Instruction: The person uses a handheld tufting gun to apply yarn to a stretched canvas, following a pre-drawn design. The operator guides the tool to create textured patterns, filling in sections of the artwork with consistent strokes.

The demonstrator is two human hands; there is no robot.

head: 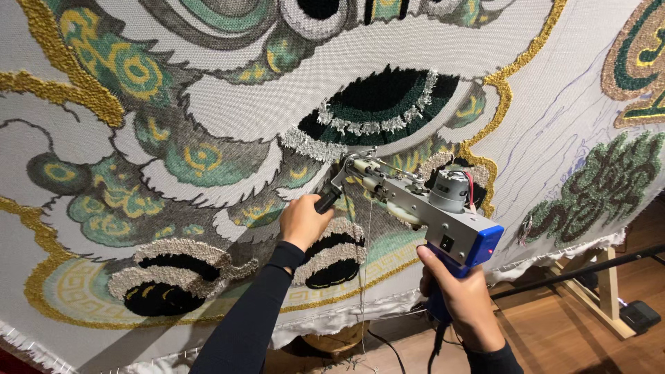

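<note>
A grey and blue tufting gun [429, 208] is pressed nose-first against a large white cloth [228, 118] stretched upright and partly tufted with green, gold, black and grey shapes. My left hand [303, 220] grips the gun's black front handle just below the needle. Around the blue rear grip closes my right hand [460, 294], under the motor. A thin strand of yarn [365, 263] hangs down from the gun's front. Both arms wear dark sleeves.
A wooden frame leg [609, 291] and a black bar [582, 270] stand at the lower right over a wooden floor. A black cable [388, 346] trails below the cloth's frayed bottom edge. A small black box [641, 315] lies on the floor.
</note>
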